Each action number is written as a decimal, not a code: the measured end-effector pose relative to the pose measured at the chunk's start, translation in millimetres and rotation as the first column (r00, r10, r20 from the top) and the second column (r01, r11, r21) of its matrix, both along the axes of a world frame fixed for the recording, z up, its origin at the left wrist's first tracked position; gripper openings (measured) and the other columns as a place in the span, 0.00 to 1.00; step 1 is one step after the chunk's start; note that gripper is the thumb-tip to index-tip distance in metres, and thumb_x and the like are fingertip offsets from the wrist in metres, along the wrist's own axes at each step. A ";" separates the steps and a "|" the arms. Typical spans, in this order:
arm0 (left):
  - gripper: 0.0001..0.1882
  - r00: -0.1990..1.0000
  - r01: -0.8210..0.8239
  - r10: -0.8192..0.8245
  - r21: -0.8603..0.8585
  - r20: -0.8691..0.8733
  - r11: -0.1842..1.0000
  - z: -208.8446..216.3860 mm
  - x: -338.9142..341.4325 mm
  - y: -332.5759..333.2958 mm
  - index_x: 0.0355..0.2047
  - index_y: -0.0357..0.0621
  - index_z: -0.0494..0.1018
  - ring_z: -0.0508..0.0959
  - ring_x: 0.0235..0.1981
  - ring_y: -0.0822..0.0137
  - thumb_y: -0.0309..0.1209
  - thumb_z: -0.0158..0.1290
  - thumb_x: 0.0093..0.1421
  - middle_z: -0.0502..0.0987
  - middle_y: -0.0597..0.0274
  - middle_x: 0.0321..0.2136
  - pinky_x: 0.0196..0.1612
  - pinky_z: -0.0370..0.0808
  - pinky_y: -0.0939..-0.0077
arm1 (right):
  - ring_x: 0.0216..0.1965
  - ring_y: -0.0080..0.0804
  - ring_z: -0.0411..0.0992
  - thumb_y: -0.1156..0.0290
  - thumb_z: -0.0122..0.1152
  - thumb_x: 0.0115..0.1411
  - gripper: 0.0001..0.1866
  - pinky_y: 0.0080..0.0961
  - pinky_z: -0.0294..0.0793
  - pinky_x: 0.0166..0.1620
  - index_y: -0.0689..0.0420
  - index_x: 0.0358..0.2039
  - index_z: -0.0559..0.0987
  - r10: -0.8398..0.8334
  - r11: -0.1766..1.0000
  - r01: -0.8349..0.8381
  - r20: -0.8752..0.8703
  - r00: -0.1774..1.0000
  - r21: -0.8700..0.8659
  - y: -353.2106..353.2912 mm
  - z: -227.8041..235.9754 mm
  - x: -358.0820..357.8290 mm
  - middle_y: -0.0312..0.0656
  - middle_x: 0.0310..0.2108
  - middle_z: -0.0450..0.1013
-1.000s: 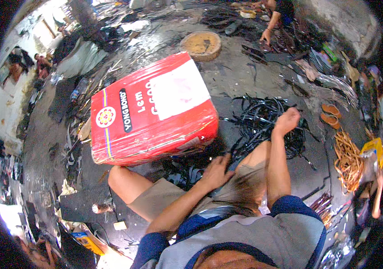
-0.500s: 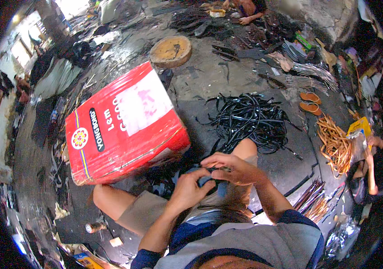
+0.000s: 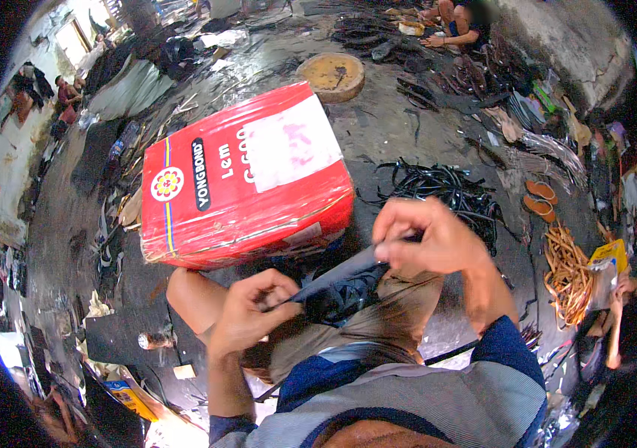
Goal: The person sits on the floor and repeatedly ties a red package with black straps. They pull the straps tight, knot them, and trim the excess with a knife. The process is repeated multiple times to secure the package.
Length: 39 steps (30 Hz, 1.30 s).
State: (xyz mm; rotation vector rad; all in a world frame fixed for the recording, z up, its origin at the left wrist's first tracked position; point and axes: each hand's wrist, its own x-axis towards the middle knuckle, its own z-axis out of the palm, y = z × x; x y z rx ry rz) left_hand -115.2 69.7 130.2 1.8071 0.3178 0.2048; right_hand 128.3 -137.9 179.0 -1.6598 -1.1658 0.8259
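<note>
Between my hands stretches a dark grey strip (image 3: 337,275), slanting up to the right; whether it is rubber or leather I cannot tell. My left hand (image 3: 255,310) pinches its lower end above my left thigh. The upper end is gripped by my right hand (image 3: 430,237), thumb against bent fingers, over my right knee. Beneath the strip, dark glossy pieces (image 3: 344,302) lie between my legs. Just ahead stands a large red cardboard box (image 3: 251,179) with a white patch. A heap of thin black strips (image 3: 445,187) lies on the floor beyond my right hand.
A round wooden block (image 3: 337,78) stands beyond the box. Orange sandals (image 3: 540,200) and a bundle of tan strips (image 3: 566,272) lie at right, near another person's arm (image 3: 614,328). Another person (image 3: 460,30) crouches at the far side. A small jar (image 3: 155,341) lies at left.
My hands have moved apart, the right one up and rightward, the left one leftward. The dark strip is now drawn out between them. The view has shifted, so the box appears farther right.
</note>
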 end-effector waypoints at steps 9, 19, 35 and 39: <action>0.10 0.900 -0.418 0.435 0.237 -0.024 0.877 54.2 -106.4 178.1 0.27 0.45 0.76 0.73 0.17 0.78 0.34 0.55 0.64 0.79 0.65 0.20 0.20 0.67 0.83 | 0.25 0.16 0.74 0.65 0.64 0.63 0.08 0.17 0.70 0.26 0.56 0.34 0.81 -0.072 0.997 0.078 0.158 0.985 -0.027 73.8 56.7 57.4 0.34 0.27 0.80; 0.22 0.735 -0.611 0.505 0.765 0.453 0.203 57.2 25.9 219.9 0.53 0.42 0.77 0.77 0.54 0.50 0.31 0.60 0.56 0.77 0.46 0.53 0.56 0.75 0.59 | 0.31 0.42 0.81 0.64 0.71 0.54 0.16 0.37 0.79 0.40 0.56 0.42 0.84 -0.124 0.992 0.109 0.716 0.687 0.067 160.3 21.5 54.8 0.49 0.31 0.82; 0.10 0.882 -0.288 -0.001 0.539 0.472 0.791 9.0 168.8 93.5 0.35 0.39 0.81 0.81 0.33 0.56 0.31 0.64 0.55 0.78 0.54 0.31 0.37 0.77 0.64 | 0.37 0.43 0.78 0.62 0.68 0.57 0.09 0.38 0.78 0.43 0.53 0.34 0.85 -0.261 0.961 0.062 0.810 0.525 0.269 133.9 8.8 50.3 0.41 0.34 0.76; 0.10 0.845 -0.302 -0.094 0.616 0.526 0.728 2.5 164.1 93.5 0.34 0.39 0.82 0.80 0.33 0.56 0.31 0.64 0.55 0.78 0.53 0.31 0.37 0.77 0.64 | 0.36 0.42 0.78 0.64 0.68 0.58 0.10 0.37 0.78 0.42 0.54 0.36 0.86 -0.251 0.955 -0.002 0.814 0.524 0.296 130.0 3.1 51.1 0.42 0.34 0.75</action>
